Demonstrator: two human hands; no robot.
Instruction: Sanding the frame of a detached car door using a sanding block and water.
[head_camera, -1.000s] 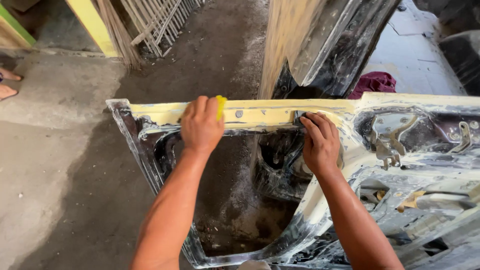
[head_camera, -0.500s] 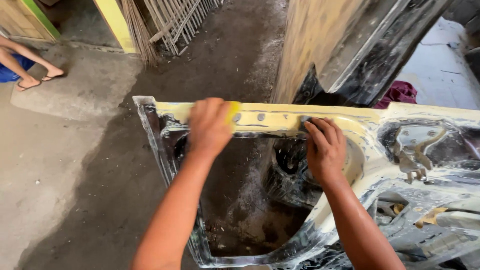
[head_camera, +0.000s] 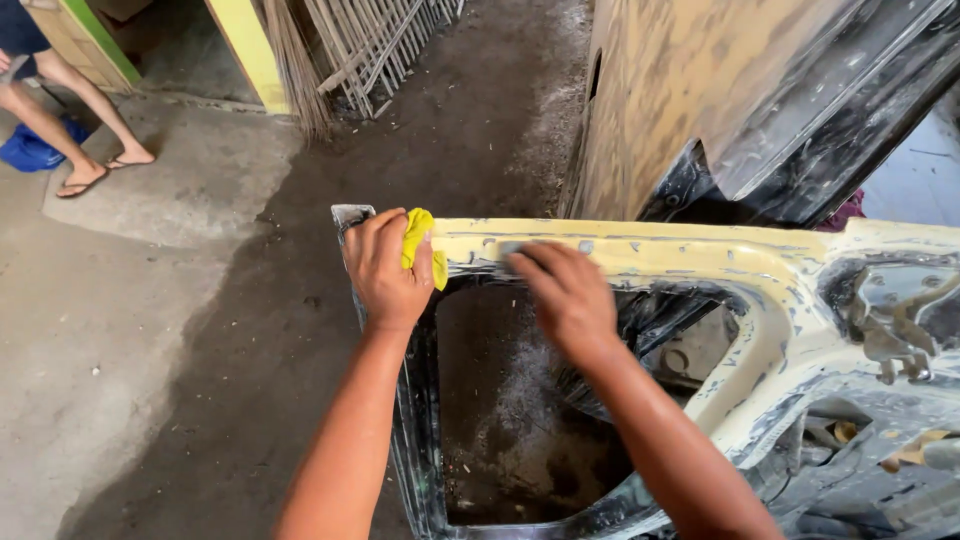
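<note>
Car door (head_camera: 700, 262), laid flat above the floor (head_camera: 150, 350): yellow cloth (head_camera: 420, 245) is gripped in left hand (head_camera: 388, 268) at the frame's corner, right hand (head_camera: 565, 295) pressed flat, blurred, empty; grime left across much of the frame.

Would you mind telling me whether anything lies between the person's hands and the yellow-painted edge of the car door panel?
Nothing visible does. The left hand presses a yellow cloth against the corner of the door panel, so only the cloth it holds lies under it. The right hand, blurred, rests on the same yellow edge further along.
</note>
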